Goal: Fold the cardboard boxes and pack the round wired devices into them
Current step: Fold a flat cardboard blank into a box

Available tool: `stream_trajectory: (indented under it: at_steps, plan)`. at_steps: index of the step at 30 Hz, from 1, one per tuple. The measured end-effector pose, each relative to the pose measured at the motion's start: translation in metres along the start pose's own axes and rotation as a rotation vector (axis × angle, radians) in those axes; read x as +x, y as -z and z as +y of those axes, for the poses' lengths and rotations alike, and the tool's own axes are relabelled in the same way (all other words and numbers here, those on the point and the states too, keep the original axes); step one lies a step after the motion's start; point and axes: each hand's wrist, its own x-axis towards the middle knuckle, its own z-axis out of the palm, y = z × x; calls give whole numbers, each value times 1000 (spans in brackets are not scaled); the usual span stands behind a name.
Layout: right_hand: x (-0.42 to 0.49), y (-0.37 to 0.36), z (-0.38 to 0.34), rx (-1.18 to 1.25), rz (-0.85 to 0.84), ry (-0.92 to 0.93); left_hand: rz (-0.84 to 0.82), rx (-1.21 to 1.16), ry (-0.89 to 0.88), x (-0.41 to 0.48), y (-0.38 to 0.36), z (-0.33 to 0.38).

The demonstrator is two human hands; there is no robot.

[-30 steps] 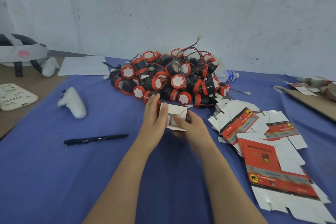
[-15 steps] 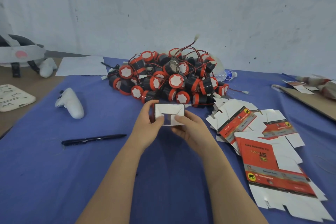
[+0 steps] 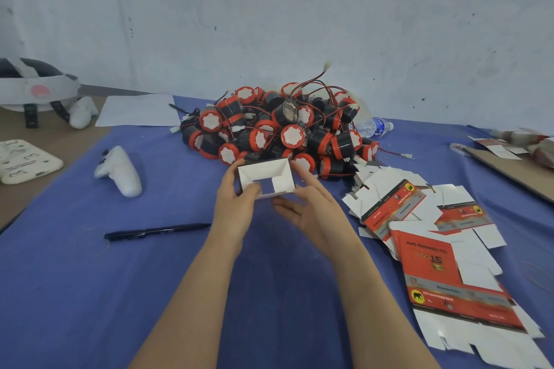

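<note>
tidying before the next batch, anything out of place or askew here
A plastic water bottle lies on its side behind the pile of round wired devices. The flat box blanks on the right sit in a loose, skewed heap. Nothing looks spilled or damaged.

Headset (image 3: 39, 90) cut by L edge; bottle (image 3: 374, 126) partly behind device pile (image 3: 278, 129); underside of my box (image 3: 263, 172) hidden; small print on blanks (image 3: 431, 266) unreadable.
</note>
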Motion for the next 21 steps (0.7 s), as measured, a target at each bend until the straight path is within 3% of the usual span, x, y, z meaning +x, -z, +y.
stream_trajectory:
  at_steps: [3, 5, 13, 17, 21]
  plan:
    - [-3, -1, -2, -12, -136, -7, 14, -75, 6, 2, 1, 1]
    - [-5, -5, 0, -89, -123, 14, 8, -86, 0, 2, 0, 1]
    - [8, -16, 22, -365, 374, 232, -98, -49, -37, -7, -14, 6]
    - [9, -14, 25, -439, 447, 243, -120, 17, -98, -10, -20, 5]
    - [9, -10, 24, -520, 425, 227, -140, 267, -227, -13, -18, -3]
